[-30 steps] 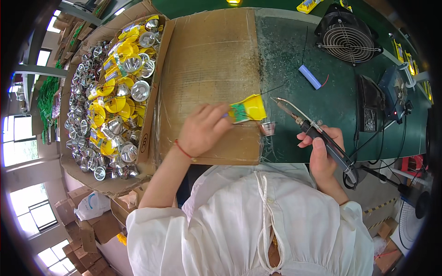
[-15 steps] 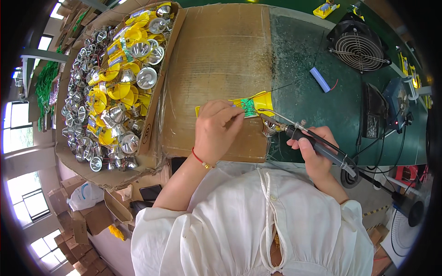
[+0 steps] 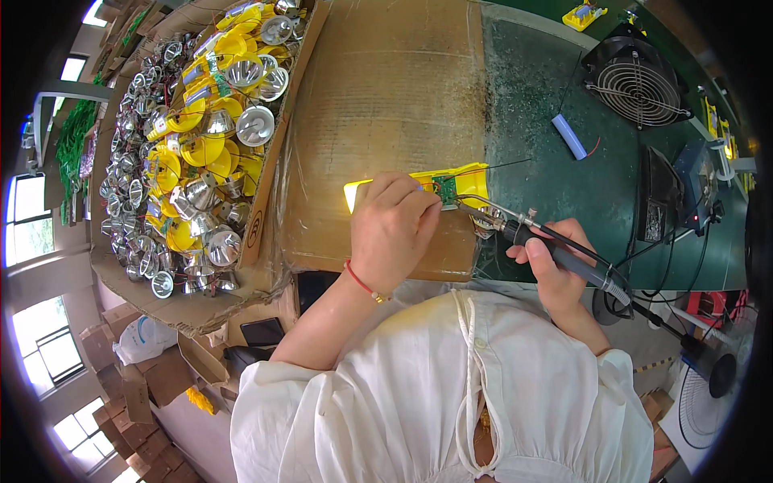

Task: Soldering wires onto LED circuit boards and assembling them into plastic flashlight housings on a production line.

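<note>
A yellow plastic housing (image 3: 473, 179) lies on the cardboard in front of me, with a small green circuit board (image 3: 445, 187) and thin wires on it. My left hand (image 3: 392, 225) is closed over its middle, fingertips bent together beside the board. Whatever they pinch is hidden. In my right hand (image 3: 557, 262) is a soldering iron (image 3: 564, 264), gripped like a pen. A thin curved metal tube (image 3: 483, 201) runs along the iron. Its tip is at the board's right edge; contact is too small to tell. A silvery reflector (image 3: 481, 225) shows partly below the tip.
A large carton (image 3: 270, 189) at left holds many silver reflectors and yellow housings. On the green mat (image 3: 523, 97) lie a blue cylindrical battery cell (image 3: 570, 137), a black fan (image 3: 636, 88) and a dark blue power box (image 3: 694, 177). Cables (image 3: 664, 258) trail at right.
The view has shifted slightly. More of the housing's left end shows beside my left hand, and the board looks darker green. The iron stays at the board's right edge.
</note>
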{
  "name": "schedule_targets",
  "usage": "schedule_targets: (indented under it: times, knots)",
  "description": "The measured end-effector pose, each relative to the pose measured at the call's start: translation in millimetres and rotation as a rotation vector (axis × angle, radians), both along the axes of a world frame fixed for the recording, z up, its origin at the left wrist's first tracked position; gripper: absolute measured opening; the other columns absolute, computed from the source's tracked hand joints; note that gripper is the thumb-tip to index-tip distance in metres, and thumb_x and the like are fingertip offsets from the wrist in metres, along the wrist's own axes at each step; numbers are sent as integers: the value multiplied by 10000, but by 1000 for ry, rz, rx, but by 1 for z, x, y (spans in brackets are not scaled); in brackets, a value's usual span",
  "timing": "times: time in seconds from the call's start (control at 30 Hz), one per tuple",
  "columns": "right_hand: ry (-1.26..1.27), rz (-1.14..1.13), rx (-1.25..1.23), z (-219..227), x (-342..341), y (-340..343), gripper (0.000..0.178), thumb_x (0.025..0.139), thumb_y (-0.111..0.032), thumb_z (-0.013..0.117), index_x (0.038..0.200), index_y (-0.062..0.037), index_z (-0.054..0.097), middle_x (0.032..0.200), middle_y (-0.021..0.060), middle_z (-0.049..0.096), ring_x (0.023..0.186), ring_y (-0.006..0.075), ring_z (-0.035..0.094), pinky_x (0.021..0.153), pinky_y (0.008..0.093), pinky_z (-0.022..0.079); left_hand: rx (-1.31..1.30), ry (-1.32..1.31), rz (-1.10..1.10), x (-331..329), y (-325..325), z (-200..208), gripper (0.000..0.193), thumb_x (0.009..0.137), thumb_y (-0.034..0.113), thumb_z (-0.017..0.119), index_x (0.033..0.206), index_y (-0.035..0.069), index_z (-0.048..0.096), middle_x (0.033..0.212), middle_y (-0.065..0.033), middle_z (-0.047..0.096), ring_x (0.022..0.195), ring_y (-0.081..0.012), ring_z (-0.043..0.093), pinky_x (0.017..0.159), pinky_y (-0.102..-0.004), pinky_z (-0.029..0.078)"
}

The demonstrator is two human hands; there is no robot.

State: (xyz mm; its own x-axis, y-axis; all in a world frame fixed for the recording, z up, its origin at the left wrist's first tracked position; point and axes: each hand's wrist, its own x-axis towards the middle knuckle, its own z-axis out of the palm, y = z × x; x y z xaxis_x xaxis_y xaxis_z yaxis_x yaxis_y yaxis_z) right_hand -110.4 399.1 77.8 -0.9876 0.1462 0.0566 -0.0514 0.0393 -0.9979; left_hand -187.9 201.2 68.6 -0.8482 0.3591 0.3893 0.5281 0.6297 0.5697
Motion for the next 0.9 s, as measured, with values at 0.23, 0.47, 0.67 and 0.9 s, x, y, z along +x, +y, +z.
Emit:
schedule_targets:
  times: [0.23,0.47,0.67,0.9]
  knots:
    - [-18,-20,2,-2,1,-2,129,795,-58,559,821,18,457,647,109,553,568,158,570,565,291,507,22,12,-32,-1,-2,-6,77,622,47,643,679,64,594,705,-40,557,775,-219,528,668,-332,393]
    - [28,36,121,-4,2,1,111,793,-44,558,787,21,468,672,106,550,581,151,577,549,277,507,17,-46,-22,0,0,-1,83,609,4,655,679,28,616,688,-72,568,773,-245,546,684,-335,425]
    - [30,-62,-41,-5,6,1,170,782,-81,601,824,39,488,685,115,592,609,158,613,555,255,509,37,-8,-32,-2,-1,-6,56,620,44,637,651,59,593,679,-41,552,757,-221,525,667,-334,390]
    - [101,-149,-140,-5,-2,4,137,816,-75,521,859,31,446,652,123,524,544,182,532,564,341,499,42,-77,-29,-8,-1,2,65,611,7,650,664,16,613,669,-87,578,747,-250,551,662,-331,441]
